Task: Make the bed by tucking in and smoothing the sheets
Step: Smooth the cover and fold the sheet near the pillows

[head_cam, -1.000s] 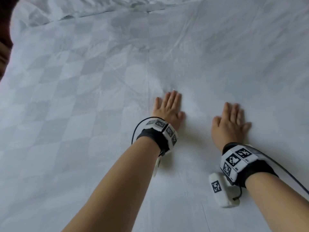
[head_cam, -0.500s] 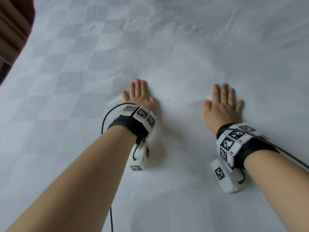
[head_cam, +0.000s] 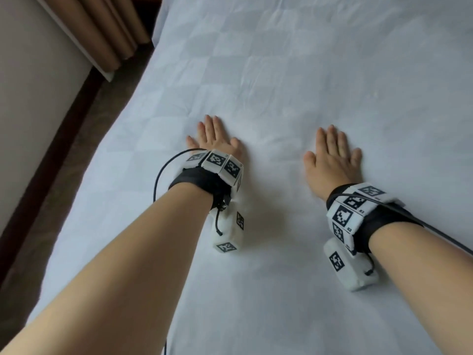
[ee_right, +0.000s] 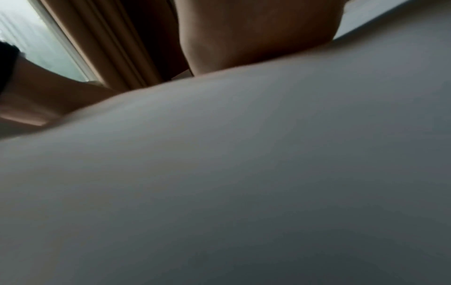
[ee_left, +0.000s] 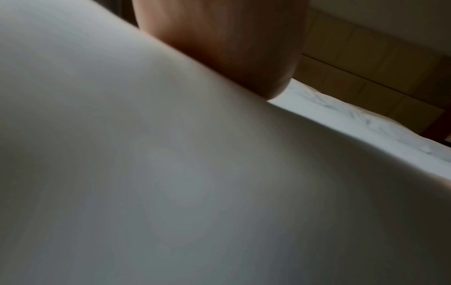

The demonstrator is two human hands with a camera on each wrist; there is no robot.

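**Both palms flat on sheet**

Left hand [head_cam: 215, 139] & right hand [head_cam: 332, 157] lie palm-down, fingers straight, pressed on the white checker-weave cotton bed sheet [head_cam: 294, 73], well apart from each other. Sheet covers the whole bed, faint creases nr the top. Brown pleated curtain [head_cam: 102, 29] hangs left of the bed edge. Wrist views: mostly blurred sheet.

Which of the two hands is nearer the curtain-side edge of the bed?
The left hand, flat on the sheet, lies nearer that edge; the right hand rests further in.
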